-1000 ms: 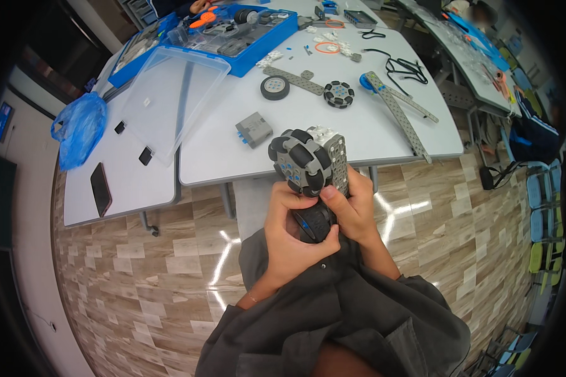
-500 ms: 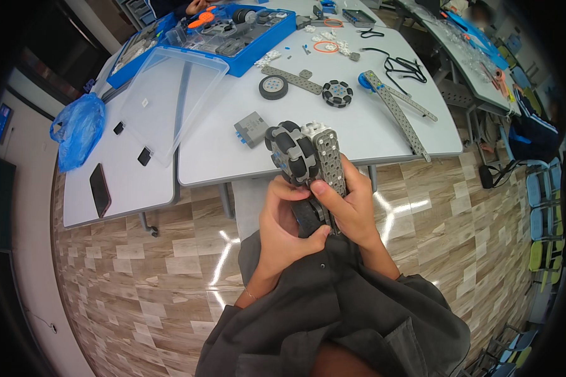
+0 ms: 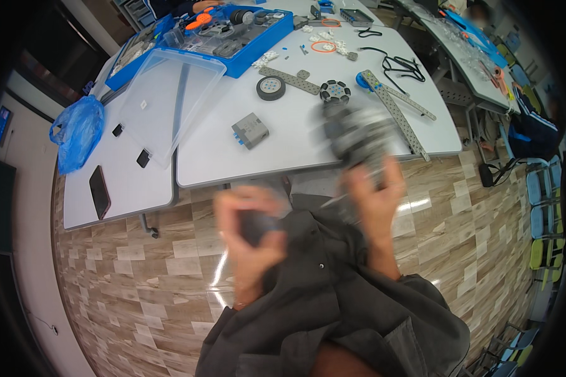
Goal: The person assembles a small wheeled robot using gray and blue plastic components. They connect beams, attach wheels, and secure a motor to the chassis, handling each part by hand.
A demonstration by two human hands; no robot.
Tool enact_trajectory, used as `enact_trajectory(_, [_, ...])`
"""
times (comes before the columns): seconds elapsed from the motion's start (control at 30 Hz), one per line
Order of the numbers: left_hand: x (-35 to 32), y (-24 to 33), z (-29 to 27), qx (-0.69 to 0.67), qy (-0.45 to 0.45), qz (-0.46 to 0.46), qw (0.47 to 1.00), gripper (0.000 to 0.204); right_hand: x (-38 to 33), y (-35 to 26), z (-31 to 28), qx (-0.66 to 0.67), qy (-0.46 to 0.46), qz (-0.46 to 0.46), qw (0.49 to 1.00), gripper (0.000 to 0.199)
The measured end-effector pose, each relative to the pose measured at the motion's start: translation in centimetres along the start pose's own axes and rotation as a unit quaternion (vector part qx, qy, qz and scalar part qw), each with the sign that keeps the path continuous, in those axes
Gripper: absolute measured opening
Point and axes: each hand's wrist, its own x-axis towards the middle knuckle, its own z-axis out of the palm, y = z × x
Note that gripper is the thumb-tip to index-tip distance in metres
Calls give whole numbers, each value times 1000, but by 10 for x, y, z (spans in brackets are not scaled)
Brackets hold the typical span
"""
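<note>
My left hand [image 3: 250, 235], smeared by motion, is closed around a dark wheel [image 3: 260, 226] over my lap. To its right, my right hand [image 3: 376, 188] grips a grey wheeled assembly [image 3: 358, 135] of perforated plates and black rollers, held above the table's front edge and blurred too. Behind that assembly an omni wheel [image 3: 335, 92] lies on the white table. Farther left are a wheel with a grey hub [image 3: 271, 88], a long perforated beam [image 3: 289, 80] and a grey motor block [image 3: 251, 131] with blue pegs.
A blue parts tray [image 3: 258, 47] stands at the back, with a clear plastic lid [image 3: 163, 103] before it. At left lie a blue plastic bag [image 3: 78, 132] and a phone [image 3: 99, 191]. Joined beams [image 3: 396, 113] and black cables [image 3: 404, 68] are at right. Another person's hand [image 3: 205, 5] shows behind the tray.
My hands have parted. The dark wheel has come away from the assembly in my left hand, which moved left, while my right hand carried the assembly to the right.
</note>
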Motion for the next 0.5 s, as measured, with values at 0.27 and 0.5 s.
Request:
enact_trajectory(0.27, [20,-10,-39,-165,103,-36,980,43,11,16,-40,369,-52,152,915,45])
enact_trajectory(0.5, [45,-33,-58,-108,200,-30,973,31,20,52,-24,717,-164,381,560,54])
